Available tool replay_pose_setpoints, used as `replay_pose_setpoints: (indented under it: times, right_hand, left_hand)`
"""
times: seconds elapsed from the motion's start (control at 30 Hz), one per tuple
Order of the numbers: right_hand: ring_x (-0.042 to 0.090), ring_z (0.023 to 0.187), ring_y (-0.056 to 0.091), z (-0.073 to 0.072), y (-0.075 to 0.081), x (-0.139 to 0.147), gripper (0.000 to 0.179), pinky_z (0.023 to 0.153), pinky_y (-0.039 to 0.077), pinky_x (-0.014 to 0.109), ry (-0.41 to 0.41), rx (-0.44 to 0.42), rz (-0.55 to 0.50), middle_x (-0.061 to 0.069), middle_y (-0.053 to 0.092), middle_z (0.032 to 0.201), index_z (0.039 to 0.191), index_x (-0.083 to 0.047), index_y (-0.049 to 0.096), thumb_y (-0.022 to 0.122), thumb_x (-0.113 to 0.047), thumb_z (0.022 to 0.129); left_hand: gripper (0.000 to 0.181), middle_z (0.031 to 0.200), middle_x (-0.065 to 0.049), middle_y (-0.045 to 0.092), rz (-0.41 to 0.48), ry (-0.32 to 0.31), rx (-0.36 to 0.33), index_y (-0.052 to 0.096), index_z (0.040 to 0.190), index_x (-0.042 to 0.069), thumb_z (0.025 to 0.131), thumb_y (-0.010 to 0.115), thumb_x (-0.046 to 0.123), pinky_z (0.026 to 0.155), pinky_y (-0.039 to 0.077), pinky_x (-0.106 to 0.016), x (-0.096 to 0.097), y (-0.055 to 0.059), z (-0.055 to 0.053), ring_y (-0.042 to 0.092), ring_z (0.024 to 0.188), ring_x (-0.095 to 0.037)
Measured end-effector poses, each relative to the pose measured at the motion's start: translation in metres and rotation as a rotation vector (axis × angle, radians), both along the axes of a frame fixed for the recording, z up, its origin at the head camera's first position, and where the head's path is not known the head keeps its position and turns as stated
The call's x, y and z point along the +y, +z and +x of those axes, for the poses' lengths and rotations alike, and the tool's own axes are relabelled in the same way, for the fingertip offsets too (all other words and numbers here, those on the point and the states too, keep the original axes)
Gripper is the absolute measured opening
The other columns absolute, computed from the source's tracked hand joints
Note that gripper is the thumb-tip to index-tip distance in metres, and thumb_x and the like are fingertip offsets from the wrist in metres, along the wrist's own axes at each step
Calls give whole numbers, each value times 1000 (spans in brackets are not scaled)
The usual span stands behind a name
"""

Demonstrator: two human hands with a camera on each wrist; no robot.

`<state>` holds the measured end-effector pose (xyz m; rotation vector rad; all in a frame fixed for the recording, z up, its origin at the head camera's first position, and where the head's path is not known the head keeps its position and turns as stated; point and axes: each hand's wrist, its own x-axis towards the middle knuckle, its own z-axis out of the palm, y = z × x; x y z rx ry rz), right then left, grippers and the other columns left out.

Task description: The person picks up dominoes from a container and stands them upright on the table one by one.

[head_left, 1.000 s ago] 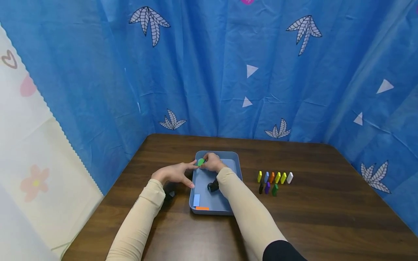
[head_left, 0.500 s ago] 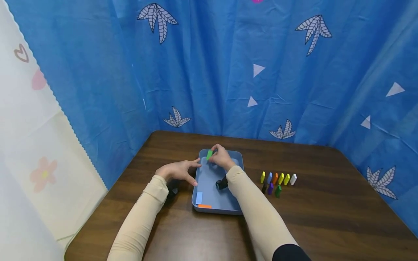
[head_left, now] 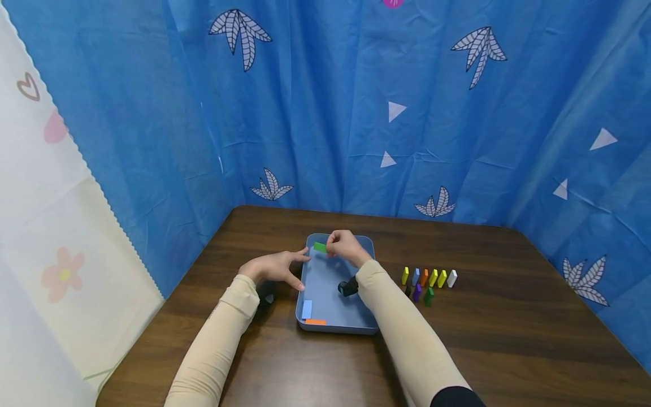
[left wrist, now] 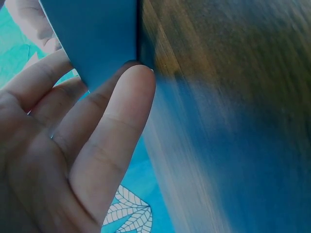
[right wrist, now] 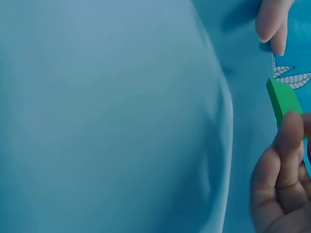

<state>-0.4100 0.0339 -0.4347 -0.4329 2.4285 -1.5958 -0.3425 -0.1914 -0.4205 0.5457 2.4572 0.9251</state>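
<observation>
My right hand (head_left: pixel 346 247) pinches a small green block (head_left: pixel 320 247) between thumb and fingers, over the far left corner of a blue-grey tray (head_left: pixel 338 329). In the right wrist view the green block (right wrist: pixel 285 99) sticks out past the fingertips, with fingers of the other hand close by. At the tray's left side lies my left hand (head_left: pixel 274 267), thumb and fingers spread along the rim; the left wrist view has its fingers right at the tray wall (left wrist: pixel 104 39). Inside the tray's near left corner are a light blue block (head_left: pixel 307 309) and an orange block (head_left: pixel 315 322).
Right of the tray, several blocks stand upright in two rows, among them a white one (head_left: pixel 452 278), a purple one (head_left: pixel 417 293) and a dark green one (head_left: pixel 429 297). The dark wooden table (head_left: pixel 508 339) meets a blue curtain (head_left: pixel 325 113) at the back.
The green block has turned from slanting to lying crosswise near the tray's far left corner. My right hand has shifted slightly away and right; the left hand stays at the rim.
</observation>
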Motion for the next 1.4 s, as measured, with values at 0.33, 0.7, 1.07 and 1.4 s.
replay_pose_setpoints:
  times: [0.33, 0.7, 1.07, 1.4]
  right_hand:
    - [21, 86, 71, 2, 1, 15, 18, 81, 61, 33, 29, -36, 58, 17, 66, 107, 107, 5, 68, 57, -2, 95]
    - [38, 97, 67, 19, 26, 29, 24, 94, 55, 53, 64, 51, 9, 15, 66, 94, 116, 9, 65, 58, 3, 94]
    - [27, 90, 73, 39, 55, 56, 22, 92, 58, 49, 105, 90, -41, 19, 68, 102, 116, 9, 64, 62, -3, 97]
    - [16, 76, 71, 58, 50, 91, 23, 82, 62, 38, 44, 57, -140, 18, 67, 104, 120, 7, 63, 59, -1, 99]
  left_hand:
    - [89, 170, -1, 9, 6, -3, 1, 35, 157, 14, 83, 83, 30, 124, 21, -55, 0, 1, 1, 11, 156, -32]
    - [90, 170, -3, 8, 9, -8, -7, 35, 157, 13, 83, 83, 31, 123, 20, -57, 1, -1, 0, 10, 156, -33]
    - [90, 170, -5, 7, 18, -13, 2, 34, 157, 12, 83, 83, 27, 123, 22, -56, -1, 2, 3, 8, 156, -34]
    - [90, 170, -4, 8, 35, -4, -1, 34, 157, 12, 83, 83, 27, 123, 21, -58, 1, 1, 3, 8, 156, -35]
